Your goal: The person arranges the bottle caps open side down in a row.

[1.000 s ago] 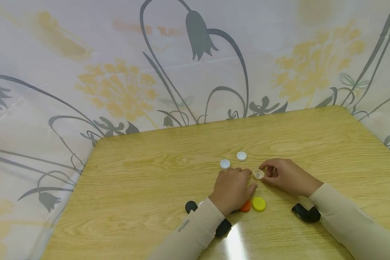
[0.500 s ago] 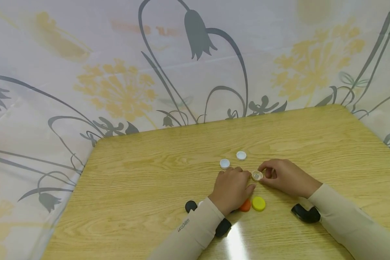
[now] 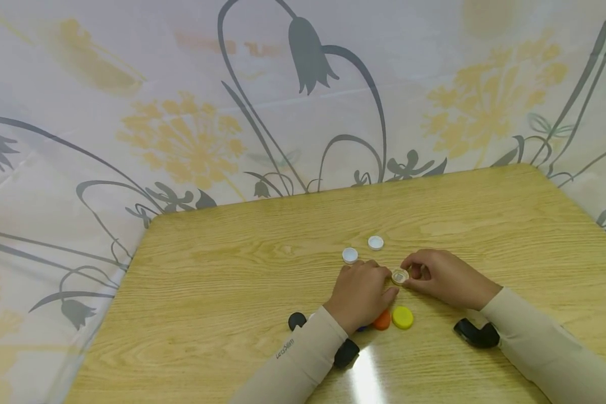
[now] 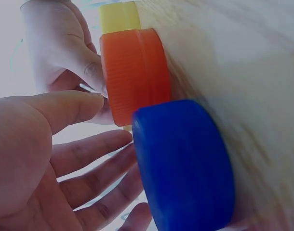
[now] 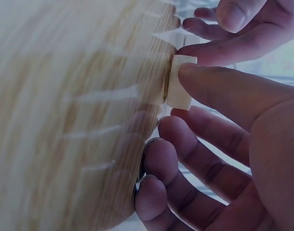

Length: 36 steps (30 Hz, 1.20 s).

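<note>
A small cream bottle cap lies hollow side up on the table between my hands. My right hand pinches this cap between thumb and index finger, the other fingers curled near the tabletop. From the opposite side, my left hand has its index fingertip at the cap's edge, its fingers extended and holding nothing. Under and beside the left hand is an orange bottle cap, next to a blue bottle cap mostly hidden in the head view. A yellow bottle cap sits just right of the orange one.
Two white caps lie hollow side up beyond the left hand. A black cap and a partly covered white one are left of the left sleeve. Black wrist devices are at both forearms. The wooden table meets a flower-patterned curtain behind.
The cream cap has shifted very slightly toward me and to the left, still in the right hand's pinch. Both hands otherwise stay nearly in place, and the other caps have not moved.
</note>
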{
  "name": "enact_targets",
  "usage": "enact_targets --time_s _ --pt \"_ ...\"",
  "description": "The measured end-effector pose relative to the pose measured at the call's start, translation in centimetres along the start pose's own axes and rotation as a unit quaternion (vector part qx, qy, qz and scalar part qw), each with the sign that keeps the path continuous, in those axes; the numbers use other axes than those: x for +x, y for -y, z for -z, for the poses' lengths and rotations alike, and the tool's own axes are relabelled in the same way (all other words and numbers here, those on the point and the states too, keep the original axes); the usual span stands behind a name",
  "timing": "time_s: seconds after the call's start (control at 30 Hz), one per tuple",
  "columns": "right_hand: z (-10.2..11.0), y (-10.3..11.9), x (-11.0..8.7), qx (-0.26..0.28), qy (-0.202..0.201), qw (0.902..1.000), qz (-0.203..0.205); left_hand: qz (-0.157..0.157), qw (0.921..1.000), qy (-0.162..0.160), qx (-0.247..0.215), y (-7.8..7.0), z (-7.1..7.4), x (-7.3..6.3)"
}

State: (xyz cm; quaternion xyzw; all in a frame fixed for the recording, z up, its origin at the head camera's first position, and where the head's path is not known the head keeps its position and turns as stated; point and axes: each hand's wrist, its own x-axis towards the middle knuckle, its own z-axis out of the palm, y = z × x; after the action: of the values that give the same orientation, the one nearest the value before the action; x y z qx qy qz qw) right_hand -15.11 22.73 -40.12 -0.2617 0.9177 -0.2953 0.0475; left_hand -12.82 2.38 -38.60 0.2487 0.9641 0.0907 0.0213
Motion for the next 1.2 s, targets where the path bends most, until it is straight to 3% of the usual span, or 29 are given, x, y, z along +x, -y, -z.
enact_targets --time_s 0.23,0.57,0.73,0.87,1.2 --pt "0.2 0.2 -0.1 0.023 -0.003 0.9997 0.005 0.0 0.9988 -0.001 -0.049 0.2 0.1 0.2" --pt "0.8 0.8 -0.3 0.033 -0.043 0.9984 0.014 0.034 0.9909 -0.046 -0.122 0.4 0.8 0.3" --pt "1.0 1.0 -0.4 0.041 -0.053 0.9977 0.004 0.04 0.9876 -0.068 -0.136 0.5 1.0 0.3" --pt "1.2 1.1 -0.5 0.062 -0.055 0.9965 0.003 0.05 0.9851 -0.068 -0.15 0.5 1.2 0.3" --pt "1.9 1.2 -0.6 0.105 -0.019 0.9943 -0.01 0.038 0.9867 -0.071 -0.141 0.5 1.6 0.1"
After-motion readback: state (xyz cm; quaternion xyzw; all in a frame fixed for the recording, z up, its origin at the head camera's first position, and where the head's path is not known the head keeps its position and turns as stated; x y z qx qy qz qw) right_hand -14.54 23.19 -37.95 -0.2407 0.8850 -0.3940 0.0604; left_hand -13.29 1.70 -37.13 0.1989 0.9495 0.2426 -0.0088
